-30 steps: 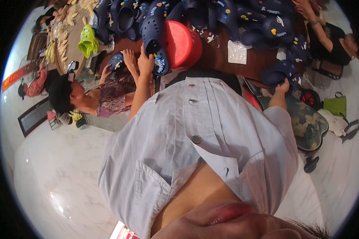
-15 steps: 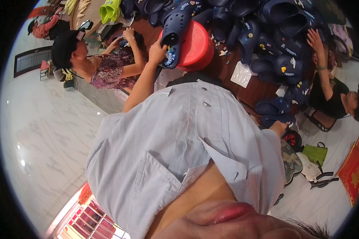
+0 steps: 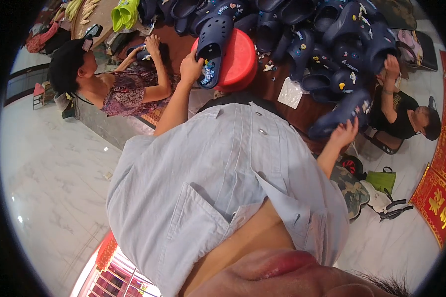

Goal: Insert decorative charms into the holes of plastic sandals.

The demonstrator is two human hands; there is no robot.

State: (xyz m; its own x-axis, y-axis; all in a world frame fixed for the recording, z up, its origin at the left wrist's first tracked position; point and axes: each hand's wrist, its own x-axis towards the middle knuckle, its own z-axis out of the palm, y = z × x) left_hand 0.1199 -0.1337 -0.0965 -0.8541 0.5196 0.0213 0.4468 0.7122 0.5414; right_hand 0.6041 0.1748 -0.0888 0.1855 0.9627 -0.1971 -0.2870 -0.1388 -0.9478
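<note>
A navy clog (image 3: 215, 37), pierced with holes on top and lined with a colourful print, is held at its near end by my left hand (image 3: 191, 69), which is closed around its edge. It leans against a red round stool or tub (image 3: 239, 59). At the right, my right hand (image 3: 345, 134) has its fingers spread at the near side of another navy clog (image 3: 336, 119). That clog is smeared by motion, and the hand looks open against it. Many more navy clogs (image 3: 302, 49) with small charms lie heaped on the brown table.
A white sheet (image 3: 290, 93) lies on the table (image 3: 267, 89) beside small loose charms (image 3: 270, 67). Lime green clogs (image 3: 125, 15) stand far left. A person in a cap (image 3: 134, 94) handles a clog at left; another person in black (image 3: 404, 116) reaches into the heap at right.
My right hand has risen and opened its fingers, and a navy clog beside it has shifted upward. My left hand still grips its clog. The person at right has lowered a raised hand toward the heap.
</note>
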